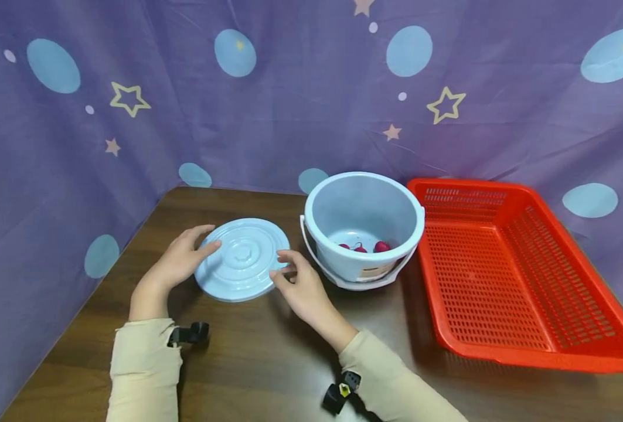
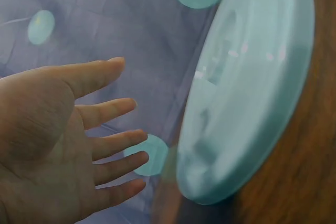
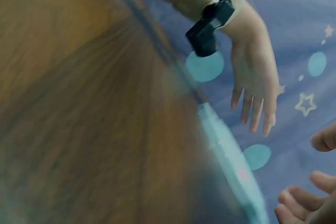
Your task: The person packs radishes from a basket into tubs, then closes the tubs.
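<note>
A pale blue round lid point(image 1: 244, 252) lies on the brown table, left of the bucket. My left hand point(image 1: 176, 264) is at its left edge, fingers spread and straight. In the left wrist view, that hand's palm point(image 2: 52, 135) faces the lid point(image 2: 257, 87) with a gap between. My right hand point(image 1: 306, 290) is over the lid's right edge, fingers loosely bent and holding nothing. Its fingers point(image 3: 299, 203) show at the lower right of the right wrist view, apart from the lid point(image 3: 231, 161). The pale blue bucket point(image 1: 361, 205) holds a few red radishes point(image 1: 381, 247).
A large red perforated basket point(image 1: 485, 287) stands right of the bucket, at the table's right side. The bucket's white handle point(image 1: 361, 286) hangs down in front. A purple curtain point(image 1: 290, 88) with stars and ovals rises behind the wooden table point(image 1: 258, 363).
</note>
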`<state>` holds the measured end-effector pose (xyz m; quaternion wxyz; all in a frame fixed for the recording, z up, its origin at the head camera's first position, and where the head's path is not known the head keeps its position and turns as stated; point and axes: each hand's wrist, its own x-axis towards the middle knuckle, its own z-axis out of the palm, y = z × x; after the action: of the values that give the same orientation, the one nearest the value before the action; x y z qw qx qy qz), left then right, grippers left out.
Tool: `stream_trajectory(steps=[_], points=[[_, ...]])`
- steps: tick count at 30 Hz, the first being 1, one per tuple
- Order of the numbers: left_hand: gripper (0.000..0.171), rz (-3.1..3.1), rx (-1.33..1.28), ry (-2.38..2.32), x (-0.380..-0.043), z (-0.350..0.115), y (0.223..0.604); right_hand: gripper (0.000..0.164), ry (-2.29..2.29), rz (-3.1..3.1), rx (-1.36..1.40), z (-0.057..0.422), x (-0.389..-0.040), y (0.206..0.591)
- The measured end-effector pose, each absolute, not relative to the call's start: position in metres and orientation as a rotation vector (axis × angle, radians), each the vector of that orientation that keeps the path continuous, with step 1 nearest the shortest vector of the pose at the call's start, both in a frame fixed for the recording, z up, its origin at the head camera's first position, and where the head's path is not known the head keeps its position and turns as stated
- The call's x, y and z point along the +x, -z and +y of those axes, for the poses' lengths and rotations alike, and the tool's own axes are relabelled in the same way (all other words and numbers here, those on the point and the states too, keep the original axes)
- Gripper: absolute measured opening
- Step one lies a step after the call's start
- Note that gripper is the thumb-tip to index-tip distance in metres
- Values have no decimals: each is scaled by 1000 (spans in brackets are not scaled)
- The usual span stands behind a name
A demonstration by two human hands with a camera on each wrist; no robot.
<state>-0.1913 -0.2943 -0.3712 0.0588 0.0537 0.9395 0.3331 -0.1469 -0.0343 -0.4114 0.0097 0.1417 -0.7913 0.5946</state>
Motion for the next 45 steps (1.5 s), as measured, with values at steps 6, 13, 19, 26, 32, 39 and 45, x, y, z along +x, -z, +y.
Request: stream_trajectory(steps=[6, 13, 19, 26, 32, 39, 45], points=[[70, 2787, 125, -983, -196, -303, 387, 53, -1721, -2642, 402, -34, -150, 430], [75, 2734, 51, -928, -195, -317, 396, 63, -1586, -2744, 524, -31, -159, 442], [73, 2672, 102, -1100, -195, -317, 398, 68, -1742, -2786, 455, -31, -161, 441], [71, 2626, 31, -1185, -194, -318, 398, 71, -1859, -2761, 332, -32, -158, 436], [72, 2661, -16, -1139, -195, -318, 394, 78, -1637, -2847, 414, -29, -161, 435], [66, 2768, 63, -880, -193, -325, 397, 84, -1449, -3013, 460, -28, -166, 433], [68, 2718, 48, -996, -191, -327, 400, 83, -1483, -2993, 423, -32, -169, 435]])
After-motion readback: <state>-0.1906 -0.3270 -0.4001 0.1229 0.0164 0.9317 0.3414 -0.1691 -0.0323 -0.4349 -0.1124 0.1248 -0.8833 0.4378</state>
